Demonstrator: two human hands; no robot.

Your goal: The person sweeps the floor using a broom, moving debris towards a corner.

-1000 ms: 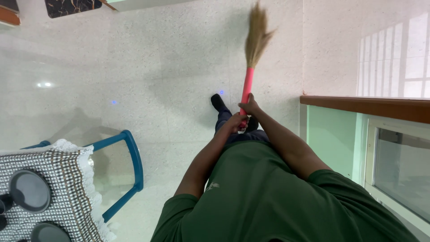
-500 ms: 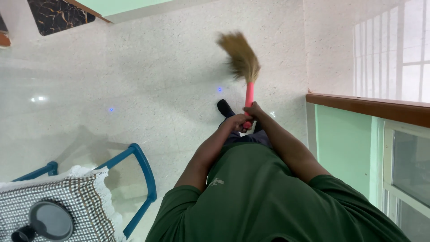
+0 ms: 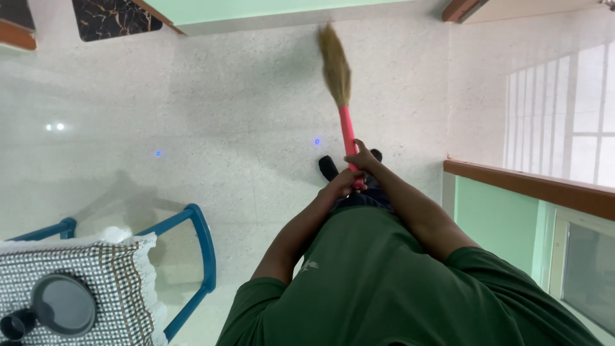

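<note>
I hold a broom with a pink handle (image 3: pixel 346 131) and a straw-coloured brush (image 3: pixel 336 66) out in front of me over the pale speckled floor (image 3: pixel 224 115). My left hand (image 3: pixel 343 182) grips the lower end of the handle. My right hand (image 3: pixel 362 157) is wrapped around the handle just above it. The brush points away from me, its tip toward the far wall. My dark shoes (image 3: pixel 328 166) show just below my hands.
A table with a checked cloth (image 3: pixel 96 269) and blue legs (image 3: pixel 204 247) stands at lower left, carrying dark round objects (image 3: pixel 63 304). A green wall with a brown ledge (image 3: pixel 532 186) runs along the right. A dark marble panel (image 3: pixel 112 16) lies at the top left.
The brush swung left and then straightened, now pointing farther away toward the wall. Both hands kept their grip on the handle. The view tilted slightly.
</note>
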